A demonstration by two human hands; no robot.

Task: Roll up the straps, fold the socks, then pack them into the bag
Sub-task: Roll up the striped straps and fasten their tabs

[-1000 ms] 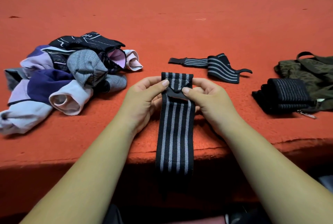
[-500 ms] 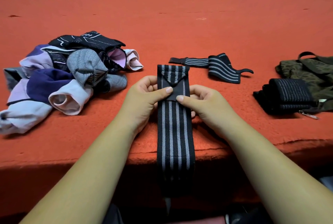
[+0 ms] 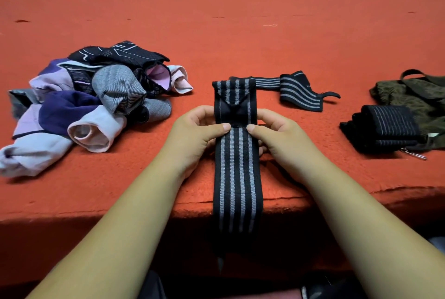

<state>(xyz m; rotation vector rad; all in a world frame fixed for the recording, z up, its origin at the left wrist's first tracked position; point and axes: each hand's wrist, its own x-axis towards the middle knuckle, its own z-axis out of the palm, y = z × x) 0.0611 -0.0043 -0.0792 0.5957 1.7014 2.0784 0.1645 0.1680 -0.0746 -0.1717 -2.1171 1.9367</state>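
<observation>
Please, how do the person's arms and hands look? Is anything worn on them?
The left forearm and right forearm are bare: no sleeves show. The left hand and right hand wear no gloves, and no ring, watch or bracelet is visible. The thumbnails are short and unpainted.

**Three straps, one bag, one heap of socks**

Straps first, and I make it three: a long strap (image 3: 237,166) at centre frame, a loose strap (image 3: 298,92) higher up and just right of centre, and a rolled strap (image 3: 387,125) towards the right edge. Whether that roll hides a second one, I can't tell. One olive bag (image 3: 414,96) at far right, and one metal clip (image 3: 415,154) below it. Socks: a single sock pile (image 3: 91,106) at left, purple, grey, pink and black, too tangled for a firm number. Hands: two, left hand (image 3: 192,135) and right hand (image 3: 281,137), at centre.
</observation>
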